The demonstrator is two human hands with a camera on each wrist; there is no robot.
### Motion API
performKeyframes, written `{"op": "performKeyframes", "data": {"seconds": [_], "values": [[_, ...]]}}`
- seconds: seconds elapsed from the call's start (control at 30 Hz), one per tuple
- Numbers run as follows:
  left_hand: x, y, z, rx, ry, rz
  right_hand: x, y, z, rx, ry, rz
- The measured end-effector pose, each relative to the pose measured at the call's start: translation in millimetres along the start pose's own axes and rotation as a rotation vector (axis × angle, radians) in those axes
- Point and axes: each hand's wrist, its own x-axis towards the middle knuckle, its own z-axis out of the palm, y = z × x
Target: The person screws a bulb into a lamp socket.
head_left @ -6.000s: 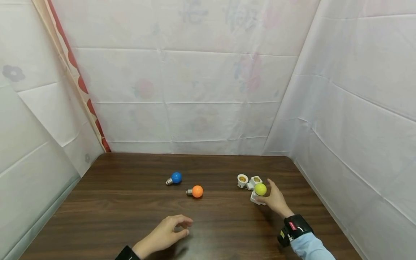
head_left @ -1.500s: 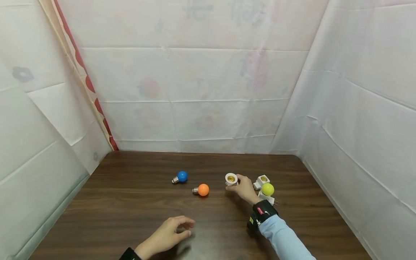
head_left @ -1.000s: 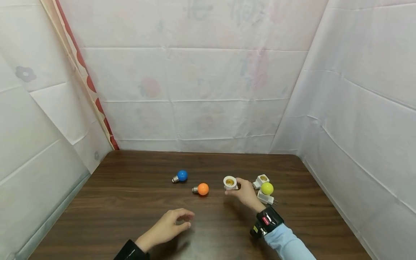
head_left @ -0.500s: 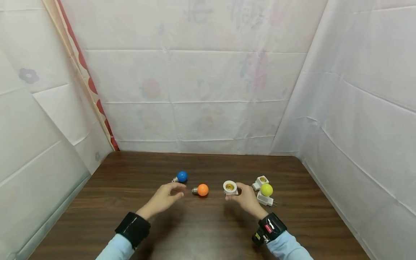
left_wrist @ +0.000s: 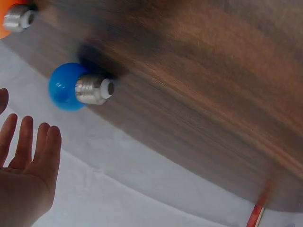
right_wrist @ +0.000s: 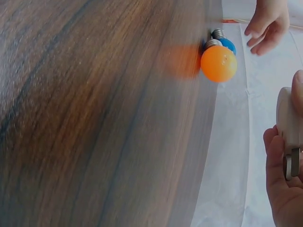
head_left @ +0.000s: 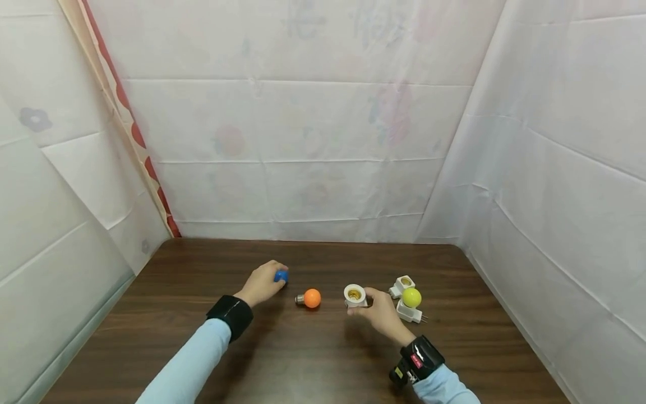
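Left hand (head_left: 261, 282), fingers spread, just short of blue bulb (left_wrist: 78, 87), its screw base pointing away; right hand (head_left: 379, 312) grasps socket (head_left: 355, 294)

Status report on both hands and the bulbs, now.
Left hand open, fingers straight, over the blue bulb, no grip. Right hand holds the white socket. Orange bulb lies loose between them.

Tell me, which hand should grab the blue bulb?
The left hand: it hovers open right at the blue bulb, while the right hand already holds the white socket.
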Motion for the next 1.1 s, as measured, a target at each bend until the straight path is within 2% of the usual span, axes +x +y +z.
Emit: {"op": "performKeyframes", "data": {"seconds": [0.23,0.47,0.63,1.1], "values": [[16.7,7.0,9.0,0.176,-0.030,0.021,-3.1,0.9,8.2,0.001,-0.016,-0.022],[17.5,4.1,18.5,0.287,-0.057,-0.043,-7.8,0.1,15.2,0.013,-0.056,-0.056],[14.1,-2.5,25.9,0.310,-0.086,-0.057,-9.5,0.3,16.8,-0.003,-0.076,-0.058],[12.9,-10.5,32.8,0.321,-0.062,-0.002,-11.7,1.1,19.1,0.005,-0.098,-0.066]]}}
